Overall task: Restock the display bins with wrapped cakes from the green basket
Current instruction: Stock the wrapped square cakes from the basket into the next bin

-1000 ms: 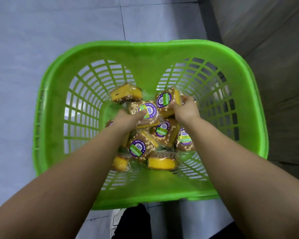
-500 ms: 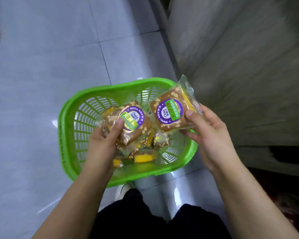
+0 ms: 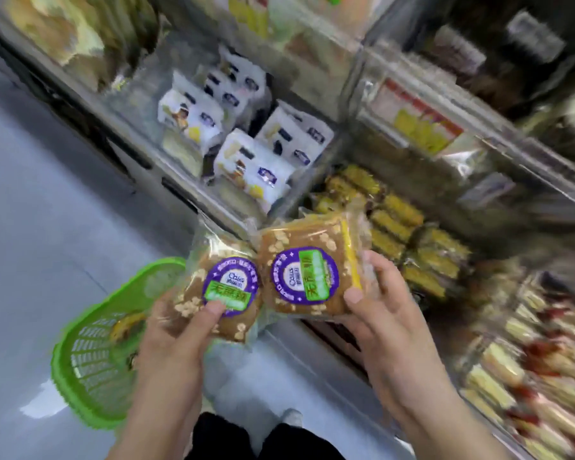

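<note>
- Left hand (image 3: 176, 336): curled round a square brown wrapped cake in clear film with a round purple-and-green label (image 3: 219, 290), thumb pressed on the label's lower edge; held above the floor, in front of the shelving's lower edge.
- Right hand (image 3: 382, 313): gripping a second square brown wrapped cake with the same round label and a yellow side strip (image 3: 307, 273), thumb on its lower right corner, fingers behind the right edge; raised slightly higher than the left one.
- Two cakes: side by side, inner edges touching or overlapping at the film; tops speckled with pale nut pieces, film crinkled and glossy.
- Green slatted plastic basket (image 3: 90, 353): on the pale grey tiled floor (image 3: 40, 227), lower left, partly hidden behind the left forearm; one yellow-edged cake visible inside, remainder blurred.
- Open bin of yellow-and-brown wrapped cakes (image 3: 395, 234): just beyond the right-hand cake, rows packed toward the right, darker gap at its near left edge.
- Clear-walled bin of white wrapped packs (image 3: 246, 141): above and left of the held cakes, front wall standing between them and the packs.
- Bin of red-and-cream wrapped goods (image 3: 538, 376): lower right, blurred, beside the right forearm.
- Open room: bare floor strip between basket and shelving base, legs in dark trousers (image 3: 246, 439) at bottom centre.
</note>
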{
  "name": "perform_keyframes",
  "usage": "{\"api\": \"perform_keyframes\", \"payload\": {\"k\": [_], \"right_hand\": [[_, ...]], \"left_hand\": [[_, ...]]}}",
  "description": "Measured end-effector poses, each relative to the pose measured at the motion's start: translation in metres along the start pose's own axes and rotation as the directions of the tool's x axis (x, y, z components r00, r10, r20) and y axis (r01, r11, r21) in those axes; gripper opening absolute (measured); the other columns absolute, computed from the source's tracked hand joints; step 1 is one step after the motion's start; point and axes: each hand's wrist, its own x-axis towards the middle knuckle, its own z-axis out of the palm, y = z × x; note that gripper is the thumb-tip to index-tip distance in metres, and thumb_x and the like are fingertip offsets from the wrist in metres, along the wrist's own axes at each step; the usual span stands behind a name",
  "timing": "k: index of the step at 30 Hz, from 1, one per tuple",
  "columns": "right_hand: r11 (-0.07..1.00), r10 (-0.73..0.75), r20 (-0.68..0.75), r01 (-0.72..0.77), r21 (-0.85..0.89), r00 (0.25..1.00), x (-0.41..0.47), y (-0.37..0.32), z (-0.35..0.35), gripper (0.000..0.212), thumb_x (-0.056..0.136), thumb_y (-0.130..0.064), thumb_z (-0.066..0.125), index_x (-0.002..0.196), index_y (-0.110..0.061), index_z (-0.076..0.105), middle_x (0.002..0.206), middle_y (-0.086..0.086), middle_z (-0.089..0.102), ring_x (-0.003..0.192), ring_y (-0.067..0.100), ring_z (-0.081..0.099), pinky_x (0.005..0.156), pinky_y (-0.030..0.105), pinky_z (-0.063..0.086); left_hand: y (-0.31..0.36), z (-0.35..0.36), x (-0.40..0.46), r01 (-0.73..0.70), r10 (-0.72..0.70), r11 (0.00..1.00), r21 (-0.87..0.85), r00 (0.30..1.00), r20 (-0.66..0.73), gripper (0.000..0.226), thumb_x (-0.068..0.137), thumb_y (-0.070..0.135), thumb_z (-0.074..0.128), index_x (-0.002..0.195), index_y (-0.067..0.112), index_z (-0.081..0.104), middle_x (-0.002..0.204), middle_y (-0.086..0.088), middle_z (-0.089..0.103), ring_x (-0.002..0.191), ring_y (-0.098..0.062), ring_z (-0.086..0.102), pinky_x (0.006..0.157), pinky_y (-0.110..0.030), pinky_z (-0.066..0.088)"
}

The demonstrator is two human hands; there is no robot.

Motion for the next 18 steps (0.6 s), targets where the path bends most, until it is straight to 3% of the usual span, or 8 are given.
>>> {"api": "perform_keyframes", "payload": {"k": [2, 3, 5, 7, 9, 13, 16, 18], "right_hand": [[0.999, 0.041, 0.01, -0.042, 0.029, 0.999, -0.006, -0.014, -0.038, 0.063, 0.066, -0.008, 0.072, 0.125, -0.011, 0.05, 0.111, 0.013, 0.067, 0.097, 0.025, 0.061, 0.093, 0.043, 0.048], [0.996, 0.067, 0.036, -0.069, 0.053, 0.997, -0.008, -0.019, -0.055, 0.064, 0.065, -0.008, 0.068, 0.125, -0.011, 0.05, 0.109, 0.013, 0.068, 0.094, 0.023, 0.063, 0.088, 0.036, 0.052], [0.987, 0.135, 0.087, -0.141, 0.073, 0.987, -0.007, -0.026, -0.083, 0.063, 0.062, -0.004, 0.064, 0.123, -0.013, 0.053, 0.102, 0.01, 0.07, 0.085, 0.016, 0.067, 0.075, 0.023, 0.056], [0.972, 0.208, 0.107, -0.218, 0.088, 0.972, 0.0, -0.024, -0.103, 0.061, 0.06, -0.005, 0.063, 0.12, -0.015, 0.055, 0.096, 0.006, 0.07, 0.078, 0.014, 0.066, 0.067, 0.021, 0.054], [0.948, 0.263, 0.093, -0.275, 0.162, 0.96, 0.009, -0.018, -0.114, 0.055, 0.064, -0.014, 0.065, 0.119, -0.014, 0.058, 0.097, 0.006, 0.07, 0.081, 0.018, 0.064, 0.074, 0.03, 0.055], [0.955, 0.27, -0.104, -0.253, 0.154, 0.957, 0.028, -0.006, -0.12, 0.068, 0.062, -0.039, 0.069, 0.12, -0.007, 0.059, 0.106, 0.012, 0.07, 0.09, 0.024, 0.067, 0.075, 0.037, 0.053], [0.975, 0.222, -0.304, -0.205, 0.087, 0.926, 0.034, 0.004, -0.122, 0.081, 0.051, -0.039, 0.079, 0.122, -0.008, 0.053, 0.103, 0.014, 0.071, 0.088, 0.025, 0.07, 0.074, 0.036, 0.056], [0.977, 0.21, -0.379, -0.212, 0.038, 0.901, 0.035, 0.011, -0.12, 0.071, 0.053, -0.037, 0.081, 0.115, -0.015, 0.053, 0.1, 0.012, 0.07, 0.079, 0.019, 0.072, 0.062, 0.031, 0.056]], "left_hand": [[0.0, 0.027, -0.009, -0.019, 0.014, 0.997, 0.079, 0.998, 0.068, 0.06, 0.057, 0.033, 0.075, 0.112, 0.014, 0.061, 0.107, -0.012, 0.069, 0.099, -0.033, 0.06, 0.085, -0.046, 0.045], [0.0, 0.04, -0.011, -0.037, 0.025, 0.994, 0.103, 0.993, 0.115, 0.056, 0.058, 0.036, 0.075, 0.109, 0.017, 0.063, 0.106, -0.007, 0.071, 0.099, -0.029, 0.063, 0.088, -0.043, 0.047], [-0.002, 0.067, -0.007, -0.096, 0.067, 0.986, 0.139, 0.978, 0.199, 0.044, 0.06, 0.036, 0.074, 0.101, 0.021, 0.064, 0.099, 0.003, 0.073, 0.093, -0.015, 0.068, 0.079, -0.027, 0.054], [-0.005, 0.092, 0.004, -0.133, 0.083, 0.974, 0.186, 0.963, 0.256, 0.04, 0.063, 0.031, 0.072, 0.1, 0.022, 0.06, 0.095, 0.004, 0.073, 0.087, -0.009, 0.068, 0.068, -0.019, 0.054], [-0.008, 0.115, 0.02, -0.152, 0.066, 0.955, 0.253, 0.945, 0.32, 0.034, 0.071, 0.025, 0.073, 0.1, 0.021, 0.056, 0.1, 0.0, 0.07, 0.091, -0.014, 0.067, 0.069, -0.021, 0.054], [-0.019, 0.149, 0.049, -0.179, -0.025, 0.893, 0.413, 0.896, 0.444, 0.03, 0.082, 0.021, 0.068, 0.106, 0.017, 0.052, 0.107, -0.005, 0.067, 0.1, -0.019, 0.065, 0.084, -0.032, 0.053], [-0.024, 0.166, 0.069, -0.175, -0.098, 0.852, 0.494, 0.872, 0.479, 0.035, 0.082, 0.024, 0.069, 0.11, 0.015, 0.051, 0.105, -0.002, 0.068, 0.093, -0.012, 0.066, 0.077, -0.025, 0.053], [-0.026, 0.171, 0.079, -0.176, -0.131, 0.827, 0.533, 0.863, 0.488, 0.038, 0.077, 0.029, 0.073, 0.105, 0.016, 0.053, 0.1, -0.001, 0.068, 0.083, -0.006, 0.066, 0.069, -0.021, 0.049]]}}
